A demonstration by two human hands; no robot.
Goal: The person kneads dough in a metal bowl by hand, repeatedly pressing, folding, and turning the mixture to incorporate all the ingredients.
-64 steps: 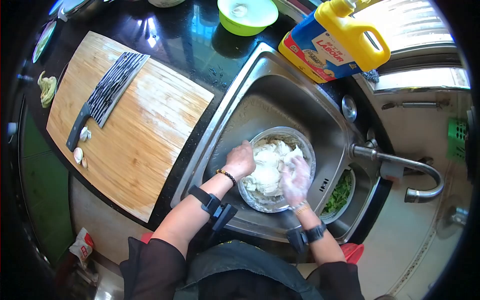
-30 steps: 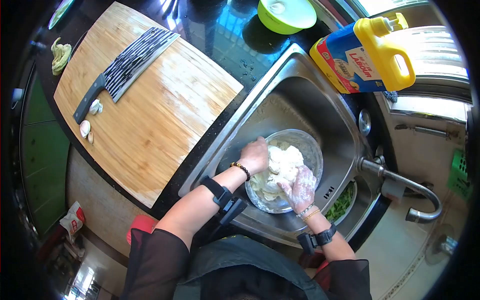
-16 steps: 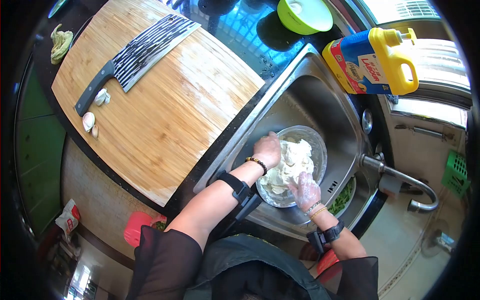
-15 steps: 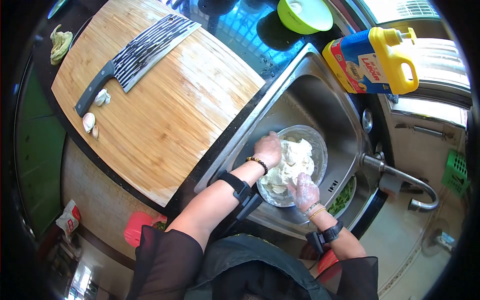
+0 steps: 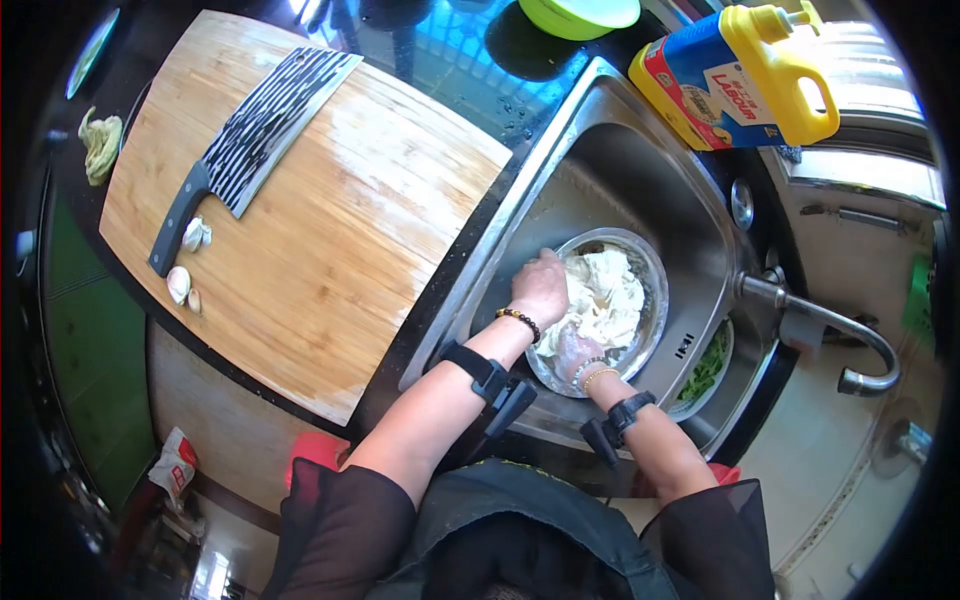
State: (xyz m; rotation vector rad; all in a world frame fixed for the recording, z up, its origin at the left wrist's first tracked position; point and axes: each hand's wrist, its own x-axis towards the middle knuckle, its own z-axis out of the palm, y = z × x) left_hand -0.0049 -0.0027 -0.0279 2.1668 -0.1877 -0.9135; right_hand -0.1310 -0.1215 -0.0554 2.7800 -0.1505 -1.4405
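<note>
A round metal bowl stands in the steel sink, with soft white dough in it. My left hand is at the bowl's left rim, its fingers curled in over the edge; what the fingertips hold, if anything, is hidden. Floury and pressed into the lower left part of the dough, my right hand has its fingers mostly out of sight.
Left of the sink lies a wooden cutting board with a cleaver and garlic. A yellow jug, a green bowl, a faucet and a bowl of green vegetables surround the sink.
My right hand has moved left and up into the dough, nearer my left hand. The dough's shape has changed. The whole view has shifted and turned a little.
</note>
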